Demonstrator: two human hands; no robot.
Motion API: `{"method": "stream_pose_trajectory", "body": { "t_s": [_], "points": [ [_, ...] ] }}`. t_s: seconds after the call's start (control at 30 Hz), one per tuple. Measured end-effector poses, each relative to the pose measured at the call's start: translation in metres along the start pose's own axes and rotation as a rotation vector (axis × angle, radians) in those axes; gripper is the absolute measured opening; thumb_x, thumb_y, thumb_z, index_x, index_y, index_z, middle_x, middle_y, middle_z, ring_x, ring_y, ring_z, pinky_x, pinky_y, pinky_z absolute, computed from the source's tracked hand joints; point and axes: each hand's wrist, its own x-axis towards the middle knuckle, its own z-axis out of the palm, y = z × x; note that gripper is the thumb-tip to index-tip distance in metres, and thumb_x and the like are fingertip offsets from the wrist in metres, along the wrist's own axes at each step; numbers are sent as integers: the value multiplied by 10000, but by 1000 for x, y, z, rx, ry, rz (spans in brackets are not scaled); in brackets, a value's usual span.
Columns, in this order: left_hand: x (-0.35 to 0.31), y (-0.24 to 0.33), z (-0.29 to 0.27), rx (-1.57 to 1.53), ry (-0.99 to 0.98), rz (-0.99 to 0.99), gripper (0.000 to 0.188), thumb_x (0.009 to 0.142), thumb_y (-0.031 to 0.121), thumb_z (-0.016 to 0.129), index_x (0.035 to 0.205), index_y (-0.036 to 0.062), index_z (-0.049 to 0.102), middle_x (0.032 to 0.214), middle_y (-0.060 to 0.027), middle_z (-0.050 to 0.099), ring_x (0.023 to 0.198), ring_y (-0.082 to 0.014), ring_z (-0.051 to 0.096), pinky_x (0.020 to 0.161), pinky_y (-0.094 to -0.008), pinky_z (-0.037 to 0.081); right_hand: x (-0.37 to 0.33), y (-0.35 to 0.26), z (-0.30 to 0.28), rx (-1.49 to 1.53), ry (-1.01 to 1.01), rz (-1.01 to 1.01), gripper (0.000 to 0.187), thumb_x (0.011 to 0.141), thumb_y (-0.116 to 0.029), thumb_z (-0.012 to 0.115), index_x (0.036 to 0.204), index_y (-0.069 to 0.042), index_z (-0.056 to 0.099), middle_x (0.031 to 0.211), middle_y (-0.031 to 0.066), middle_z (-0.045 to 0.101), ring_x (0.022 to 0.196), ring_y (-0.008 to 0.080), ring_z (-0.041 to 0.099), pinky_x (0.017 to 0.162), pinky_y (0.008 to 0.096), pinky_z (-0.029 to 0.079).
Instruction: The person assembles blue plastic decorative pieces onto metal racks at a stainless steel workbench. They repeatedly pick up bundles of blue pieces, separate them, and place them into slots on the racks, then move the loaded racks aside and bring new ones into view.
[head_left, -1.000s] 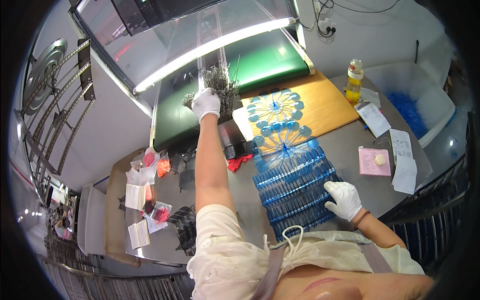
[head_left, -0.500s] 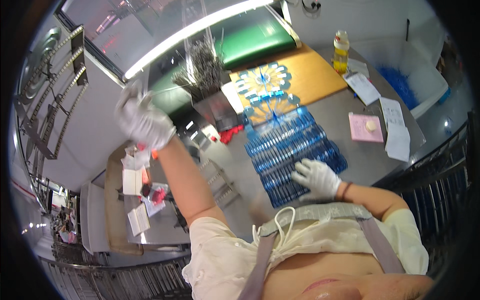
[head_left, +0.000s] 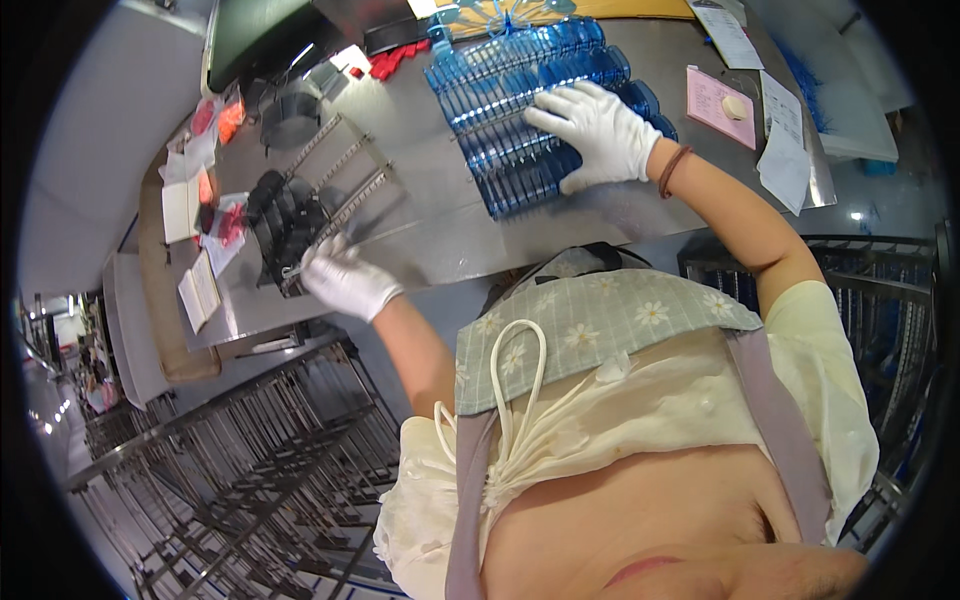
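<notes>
My left hand (head_left: 345,281), in a white glove, is at the near end of a slotted metal rack (head_left: 348,203), its fingers curled round the frame. Black curved pieces (head_left: 280,215) stand in a row on the left part of this rack. Spread out flat, my gloved right hand (head_left: 598,135) rests on the right side of several rows of glossy, see-through blue curved pieces (head_left: 510,120). The fingers touch the tops of the rows and grip none of them. How the blue pieces are held underneath is hidden.
Both racks sit on a grey metal table (head_left: 420,225). Red scraps (head_left: 397,60) lie at the back, a pink pad (head_left: 720,108) and paper sheets (head_left: 785,140) at the right. An open notebook (head_left: 200,290) lies left. Metal racking (head_left: 270,470) stands below the table's near edge.
My left hand has come down from high at the upper left to the metal rack. My right hand stays on the blue pieces. The view has tilted toward my body.
</notes>
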Motion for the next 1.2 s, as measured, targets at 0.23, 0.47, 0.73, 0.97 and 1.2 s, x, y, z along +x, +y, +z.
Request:
{"method": "stream_pose_trajectory", "body": {
  "t_s": [0.23, 0.47, 0.73, 0.97, 1.2],
  "points": [
    [-44, -55, 18, -111, -196, -297, 176, 1071, 66, 481, 1246, 75, 497, 1150, -133, 629, 1015, -268, 661, 947, -457, 551, 37, -45, 41, -19, 105, -388, 684, 827, -545, 752, 1401, -204, 602, 1478, 116, 523, 1361, 315, 492, 1127, 465, 406],
    [-15, -54, 18, -109, -364, -281, 153, 1071, 37, 469, 1210, 93, 498, 1153, -134, 645, 931, -261, 677, 828, -453, 610, 47, -13, 72, 54, 115, -425, 574, 938, -531, 668, 1429, -239, 616, 1571, 162, 461, 1412, 359, 483, 1166, 502, 412],
    [-36, -86, -19, -120, -301, -428, 170, 1056, 27, 499, 1199, 118, 505, 1163, -129, 635, 1021, -312, 661, 912, -511, 591, 28, -11, 70, 75, 166, -490, 516, 943, -512, 674, 1385, -248, 648, 1537, 135, 493, 1304, 321, 569, 1028, 475, 506],
    [-101, -127, -46, -157, -90, -682, 189, 1044, 10, 528, 1192, 89, 439, 1204, -185, 590, 1135, -383, 643, 1020, -615, 560, 30, -19, 71, 72, 115, -456, 595, 905, -567, 673, 1405, -247, 634, 1530, 149, 498, 1299, 331, 576, 1019, 468, 502],
    [-141, -121, -21, -12, -301, -765, 159, 1012, 42, 586, 1155, 22, 518, 1101, -158, 656, 998, -290, 686, 890, -436, 603, 26, -18, 63, 35, 101, -451, 653, 911, -599, 655, 1454, -242, 588, 1535, 165, 489, 1323, 337, 564, 1051, 485, 482]
  ]
}}
